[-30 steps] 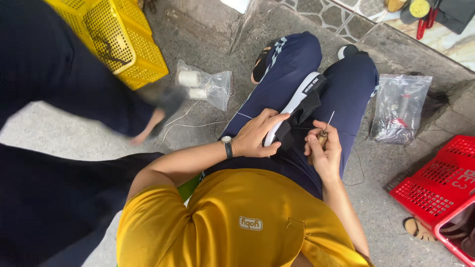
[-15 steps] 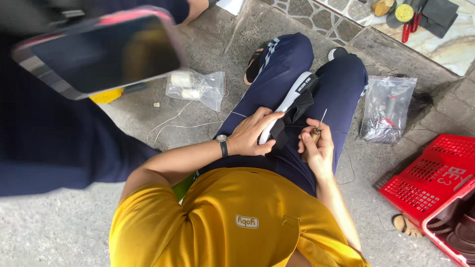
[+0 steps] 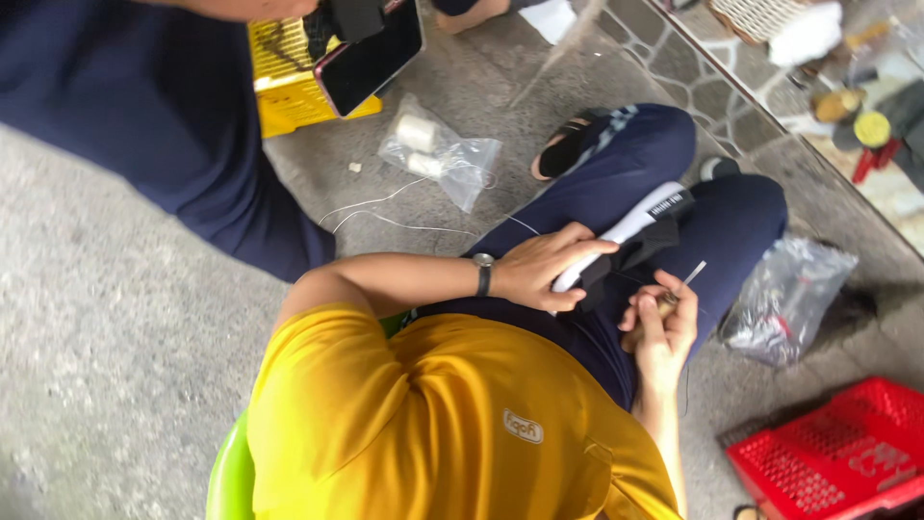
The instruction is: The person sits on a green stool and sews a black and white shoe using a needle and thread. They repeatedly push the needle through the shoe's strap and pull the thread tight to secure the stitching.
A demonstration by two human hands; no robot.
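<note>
One shoe point(image 3: 630, 241) lies on the lap; left hand point(image 3: 544, 270) clasps it; right hand point(image 3: 664, 323) pinches one awl point(image 3: 679, 289) (probably); two clear bags point(image 3: 438, 154), one red crate point(image 3: 837, 462); grey concrete floor point(image 3: 96, 318).

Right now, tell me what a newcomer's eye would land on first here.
The bright yellow shirt fills the lower middle. Above it, on the dark blue trousers, the left hand presses on a black-and-white shoe, while the right hand grips a thin metal awl. A red plastic crate sits at the lower right.
</note>
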